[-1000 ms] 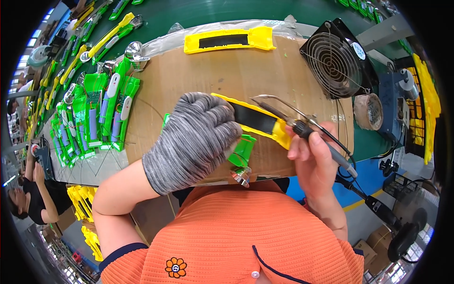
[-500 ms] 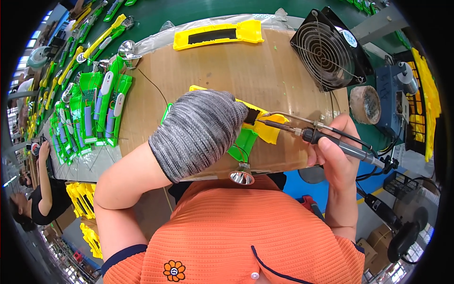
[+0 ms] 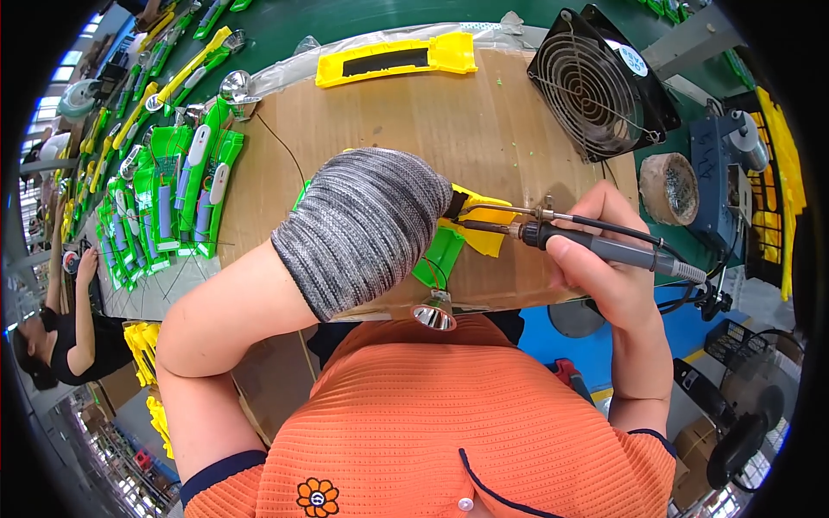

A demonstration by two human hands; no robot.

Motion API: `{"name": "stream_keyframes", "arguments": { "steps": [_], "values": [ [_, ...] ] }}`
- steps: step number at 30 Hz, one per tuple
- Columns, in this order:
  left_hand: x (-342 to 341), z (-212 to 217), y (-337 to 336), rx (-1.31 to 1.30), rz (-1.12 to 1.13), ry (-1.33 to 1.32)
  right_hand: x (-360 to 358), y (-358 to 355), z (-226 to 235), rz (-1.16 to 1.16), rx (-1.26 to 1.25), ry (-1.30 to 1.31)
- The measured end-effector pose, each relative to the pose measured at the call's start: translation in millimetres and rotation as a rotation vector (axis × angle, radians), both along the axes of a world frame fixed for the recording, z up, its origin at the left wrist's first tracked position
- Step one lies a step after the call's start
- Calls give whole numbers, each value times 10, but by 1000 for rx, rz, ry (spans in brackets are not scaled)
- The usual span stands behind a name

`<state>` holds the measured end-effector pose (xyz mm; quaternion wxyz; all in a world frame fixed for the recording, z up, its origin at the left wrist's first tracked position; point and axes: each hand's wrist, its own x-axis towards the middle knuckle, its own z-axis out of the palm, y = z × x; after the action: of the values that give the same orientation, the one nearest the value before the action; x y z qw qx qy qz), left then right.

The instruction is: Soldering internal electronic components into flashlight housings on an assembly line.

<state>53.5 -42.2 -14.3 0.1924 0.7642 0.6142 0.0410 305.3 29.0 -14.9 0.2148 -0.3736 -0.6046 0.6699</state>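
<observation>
My right hand (image 3: pixel 600 259) is closed round the grey handle of a soldering iron (image 3: pixel 596 249), which has a thin metal feed tube along its top. Its tip runs left to a yellow plastic housing (image 3: pixel 486 211), and the exact contact point is hidden behind my left hand. My left hand (image 3: pixel 367 229), in a grey and black knitted glove, lies over the left part of that housing, its fingers out of sight. Below it sticks out a green plastic part (image 3: pixel 442 257), with thin wires leading to a silver reflector lamp head (image 3: pixel 434 312) at the board's near edge.
Another yellow housing (image 3: pixel 397 62) lies at the far side of the cardboard (image 3: pixel 345 121). A black fan (image 3: pixel 596 86) and a tape roll (image 3: pixel 667 188) stand at right. Several green assemblies with wires (image 3: pixel 177 190) are bunched at left. A co-worker (image 3: pixel 73 337) sits far left.
My right hand and the soldering iron have shifted left, so the tip is now further behind my left hand. The left hand has moved slightly up, and the lamp head slightly left and up.
</observation>
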Motion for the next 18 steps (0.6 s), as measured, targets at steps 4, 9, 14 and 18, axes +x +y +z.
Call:
{"name": "stream_keyframes", "arguments": {
  "steps": [4, 9, 14, 18],
  "values": [
    [65, 130, 31, 72, -26, -15, -19, 9, 9, 12, 22, -34],
    [55, 121, 26, 92, -27, -25, -22, -61, -20, 1, 92, -49],
    [66, 119, 50, 85, -35, 8, 17, -72, -49, 73, 276, -124],
    [49, 100, 37, 96, -38, 50, -9, -128, 5, -14, 171, -86]
  ]
}}
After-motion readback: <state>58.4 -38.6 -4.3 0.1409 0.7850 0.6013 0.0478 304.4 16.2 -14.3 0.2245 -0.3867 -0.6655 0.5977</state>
